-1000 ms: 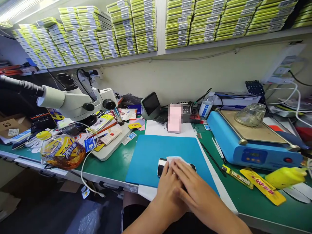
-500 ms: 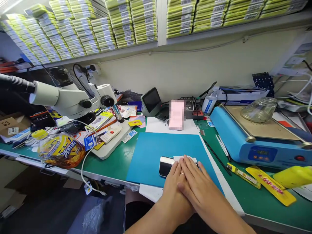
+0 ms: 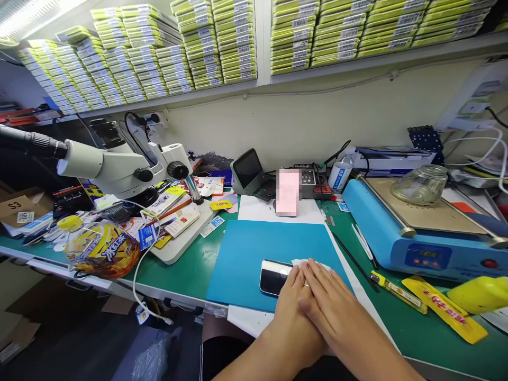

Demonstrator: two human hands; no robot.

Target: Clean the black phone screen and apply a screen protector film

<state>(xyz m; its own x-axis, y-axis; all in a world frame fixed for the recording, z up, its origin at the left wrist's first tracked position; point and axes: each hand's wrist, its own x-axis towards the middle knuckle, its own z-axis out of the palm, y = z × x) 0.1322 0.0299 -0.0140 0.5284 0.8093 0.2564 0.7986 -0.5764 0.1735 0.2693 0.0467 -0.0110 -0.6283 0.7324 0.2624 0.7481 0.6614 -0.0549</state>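
A dark phone lies flat on a blue mat near the front edge of the green bench. A white cloth lies over the phone's right part, its far edge showing beyond my fingers. My left hand rests flat on the cloth with fingers stretched out. My right hand lies on top of the left one, fingers also straight and pressed down. Only the phone's left end shows; the hands cover the remainder.
A white microscope stands at left among cards and a yellow-capped drink bottle. A blue heating machine with a glass jar sits at right. Yellow tools lie near the front right. Shelves above hold stacked yellow-green boxes.
Both stacked hands and the cloth have slid to the right along the phone, baring more of its left end. The camera view shifted slightly.
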